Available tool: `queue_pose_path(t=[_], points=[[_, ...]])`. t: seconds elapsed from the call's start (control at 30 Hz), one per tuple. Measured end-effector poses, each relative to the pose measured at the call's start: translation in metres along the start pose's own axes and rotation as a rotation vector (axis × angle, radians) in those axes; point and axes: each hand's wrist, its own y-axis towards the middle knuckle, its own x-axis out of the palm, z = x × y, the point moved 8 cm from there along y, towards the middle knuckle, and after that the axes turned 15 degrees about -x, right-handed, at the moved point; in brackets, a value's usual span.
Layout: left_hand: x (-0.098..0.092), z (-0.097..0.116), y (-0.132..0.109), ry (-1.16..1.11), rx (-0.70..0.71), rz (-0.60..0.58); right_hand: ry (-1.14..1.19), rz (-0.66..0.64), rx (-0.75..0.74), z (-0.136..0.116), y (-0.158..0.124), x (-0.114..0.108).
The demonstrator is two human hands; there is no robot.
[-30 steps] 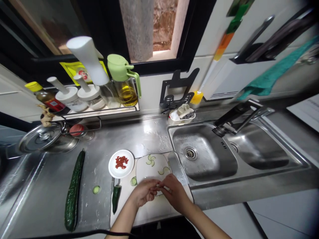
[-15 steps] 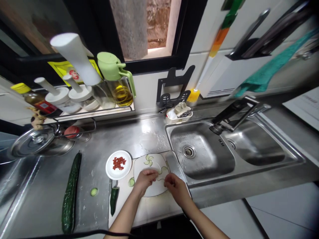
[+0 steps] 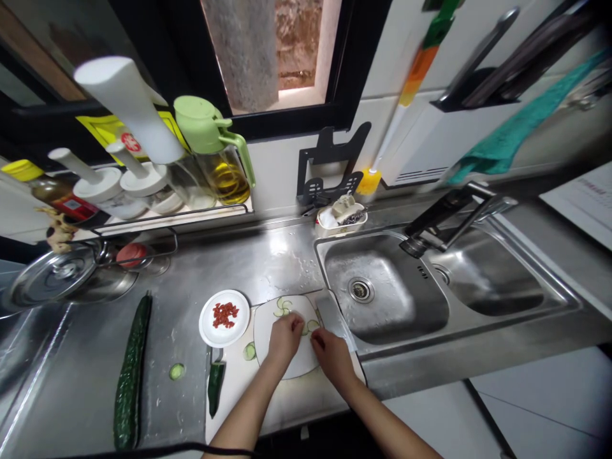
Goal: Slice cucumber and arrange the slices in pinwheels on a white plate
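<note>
Two hands work above a white plate (image 3: 262,320) set on a cutting board (image 3: 241,392), left of a steel sink (image 3: 394,290). The left hand (image 3: 287,335), fingertips drawn narrowly together, is over the plate beside thin cucumber slices (image 3: 313,326) at its far right; the right hand (image 3: 331,354), fingers curled in, is just nearer than those slices. Whether either grips a slice cannot be told. Curved slices (image 3: 281,305) form a fan at the far side. A whole cucumber (image 3: 131,376) lies left.
</note>
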Motion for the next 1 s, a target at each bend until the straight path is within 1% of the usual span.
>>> queue_pose_path(t=[0.2, 0.53, 0.8, 1.0], points=[[0.004, 0.009, 0.004, 0.152, 0.021, 0.015, -0.115, -0.046, 0.022, -0.001, 0.005, 0.002], [0.010, 0.007, 0.008, 0.216, 0.015, 0.014, -0.272, -0.119, 0.038, -0.005, 0.012, 0.006], [0.015, 0.004, 0.006, 0.287, 0.048, 0.051, -0.379, -0.124, -0.019, -0.013, 0.013, 0.003], [0.018, 0.004, 0.005, 0.344, 0.060, 0.072, -0.425, -0.117, -0.049, -0.015, 0.010, 0.005]])
